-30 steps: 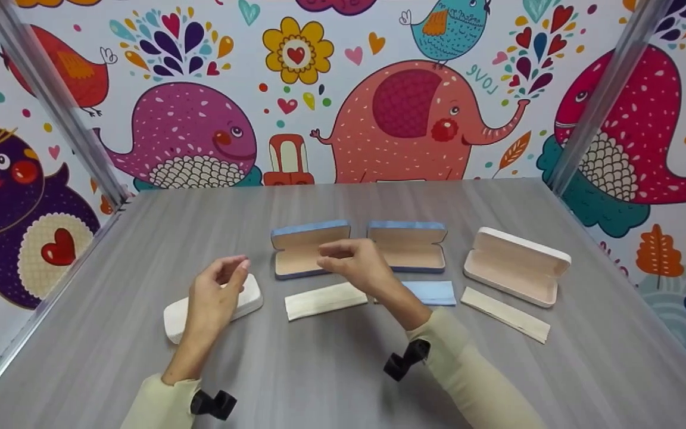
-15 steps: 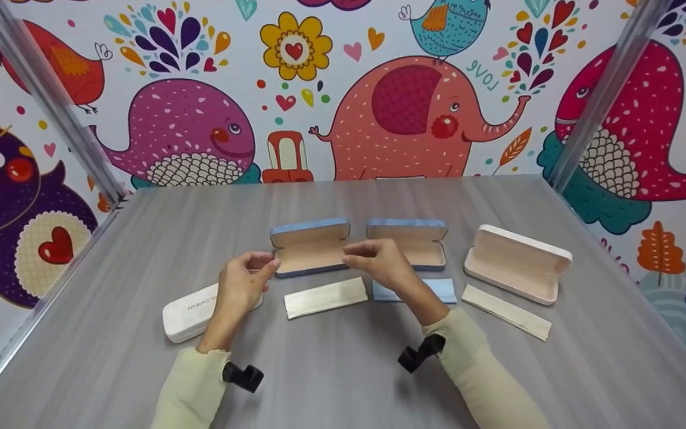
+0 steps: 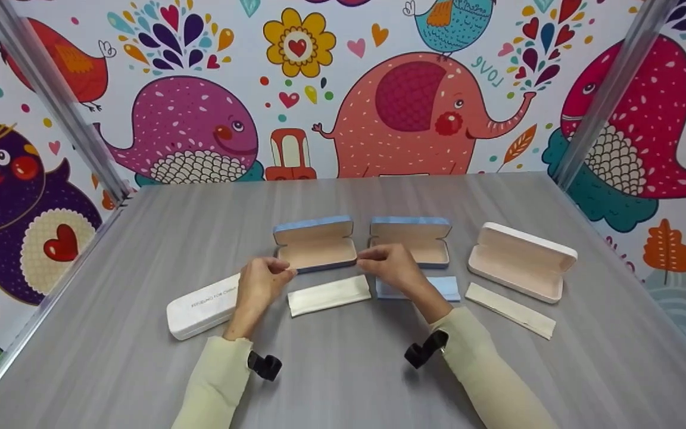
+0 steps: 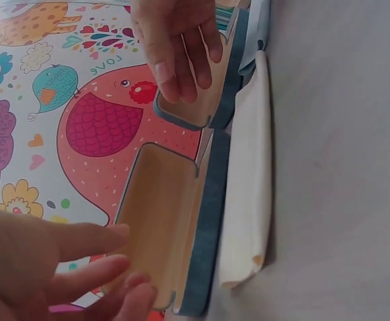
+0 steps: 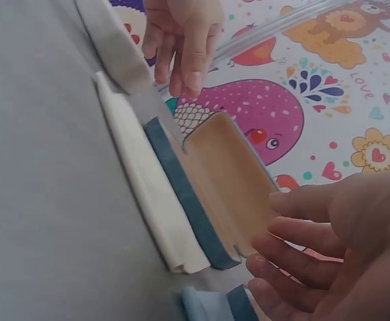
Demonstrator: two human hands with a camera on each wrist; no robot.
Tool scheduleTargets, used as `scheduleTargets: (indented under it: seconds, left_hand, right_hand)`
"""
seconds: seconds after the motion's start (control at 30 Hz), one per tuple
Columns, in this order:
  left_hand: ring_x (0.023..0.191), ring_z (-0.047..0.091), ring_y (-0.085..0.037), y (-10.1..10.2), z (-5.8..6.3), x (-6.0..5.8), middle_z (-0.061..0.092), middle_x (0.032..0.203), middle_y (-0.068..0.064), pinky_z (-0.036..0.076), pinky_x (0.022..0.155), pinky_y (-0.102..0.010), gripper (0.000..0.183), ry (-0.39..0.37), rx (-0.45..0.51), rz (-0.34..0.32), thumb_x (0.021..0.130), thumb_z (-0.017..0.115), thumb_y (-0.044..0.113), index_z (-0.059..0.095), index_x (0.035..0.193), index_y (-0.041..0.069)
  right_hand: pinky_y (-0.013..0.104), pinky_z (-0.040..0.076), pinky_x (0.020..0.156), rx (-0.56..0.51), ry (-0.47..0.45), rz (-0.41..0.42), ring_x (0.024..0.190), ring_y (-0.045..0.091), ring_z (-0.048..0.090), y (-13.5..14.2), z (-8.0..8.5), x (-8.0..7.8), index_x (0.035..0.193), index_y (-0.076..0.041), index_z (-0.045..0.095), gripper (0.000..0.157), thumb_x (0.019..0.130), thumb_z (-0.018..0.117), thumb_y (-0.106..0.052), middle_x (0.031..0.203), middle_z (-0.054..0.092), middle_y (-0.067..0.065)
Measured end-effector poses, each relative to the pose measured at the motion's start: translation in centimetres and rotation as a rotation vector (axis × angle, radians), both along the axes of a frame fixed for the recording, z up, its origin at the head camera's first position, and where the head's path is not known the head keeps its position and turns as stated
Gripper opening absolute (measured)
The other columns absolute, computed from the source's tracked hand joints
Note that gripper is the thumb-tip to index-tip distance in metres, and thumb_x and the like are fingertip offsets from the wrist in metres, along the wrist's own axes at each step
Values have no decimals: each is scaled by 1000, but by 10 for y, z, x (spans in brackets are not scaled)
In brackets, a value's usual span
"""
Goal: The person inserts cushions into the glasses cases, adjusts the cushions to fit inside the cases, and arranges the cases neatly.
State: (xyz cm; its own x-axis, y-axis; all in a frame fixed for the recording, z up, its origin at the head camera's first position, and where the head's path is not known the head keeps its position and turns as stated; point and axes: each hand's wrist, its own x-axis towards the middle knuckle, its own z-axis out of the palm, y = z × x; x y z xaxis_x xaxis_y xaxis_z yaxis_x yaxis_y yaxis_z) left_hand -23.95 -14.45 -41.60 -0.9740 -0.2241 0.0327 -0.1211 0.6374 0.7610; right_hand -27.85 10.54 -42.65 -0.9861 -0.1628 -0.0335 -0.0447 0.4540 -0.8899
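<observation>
An open blue glasses case with a beige lining stands in the middle, its lid raised at the back. My left hand is at its left end, fingers loosely bent and holding nothing. At the right end is my right hand, also with nothing in it. In the right wrist view its fingers spread beside the case. Whether either hand touches the case, I cannot tell. A folded cream cloth lies in front of it. My right hand partly covers a second open blue glasses case and a folded light blue cloth.
On the left lies a closed white glasses case with printing on its lid, partly behind my left hand. An open white glasses case and another folded cream cloth are on the right. A patterned wall backs the grey table.
My left hand has moved right, from over the closed white case to the left end of the middle blue case. My right hand has shifted right, to that case's right end.
</observation>
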Motion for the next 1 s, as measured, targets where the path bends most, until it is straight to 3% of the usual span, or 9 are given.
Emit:
scheduleTargets:
  seconds: [0.27, 0.63, 0.73, 0.83, 0.93, 1.0]
  left_hand:
    - [96, 69, -30, 4, -4, 1, 75, 102, -14, 53, 87, -46, 22, -43, -99, -61, 87, 76, 14, 75, 105, 3]
    - [101, 69, -35, 11, -12, 5, 74, 107, -19, 54, 89, -47, 27, -94, -202, -130, 82, 79, 9, 72, 105, -3]
    - [97, 70, -36, 12, -13, 6, 74, 103, -20, 55, 87, -48, 21, -69, -247, -144, 81, 77, 6, 73, 99, -5]
    - [82, 67, -29, 12, -14, 6, 73, 89, -15, 55, 76, -43, 7, -42, -259, -158, 82, 75, 3, 72, 84, -2]
    - [67, 51, -21, 12, -15, 6, 60, 70, -6, 43, 62, -34, 18, -38, -238, -182, 81, 73, 0, 61, 68, 5]
    - [65, 44, -19, 12, -17, 7, 52, 68, -3, 36, 60, -32, 23, -42, -232, -195, 80, 72, -2, 56, 66, 7]
  right_hand:
    - [33, 58, 80, 90, 12, -32, 93, 20, 69, -4, -9, 2, 110, -6, 76, 20, 91, 73, -14, 105, 76, 9]
    - [37, 59, 82, 202, 96, -16, 98, 26, 71, -6, -22, 5, 111, -2, 75, 22, 89, 73, -6, 105, 76, 14]
    - [38, 59, 82, 208, 113, -5, 98, 26, 71, -5, -23, 5, 111, -1, 75, 23, 89, 73, -5, 105, 76, 14]
    - [37, 59, 82, 199, 115, 12, 98, 27, 71, -5, -23, 4, 111, 1, 75, 24, 88, 73, -4, 105, 76, 15]
    - [37, 59, 82, 197, 98, 30, 99, 26, 70, -5, -24, 2, 113, 1, 74, 27, 86, 75, -4, 106, 75, 14]
    - [37, 59, 83, 203, 88, 43, 99, 25, 69, -6, -25, 2, 114, 1, 73, 30, 85, 77, -6, 107, 75, 14]
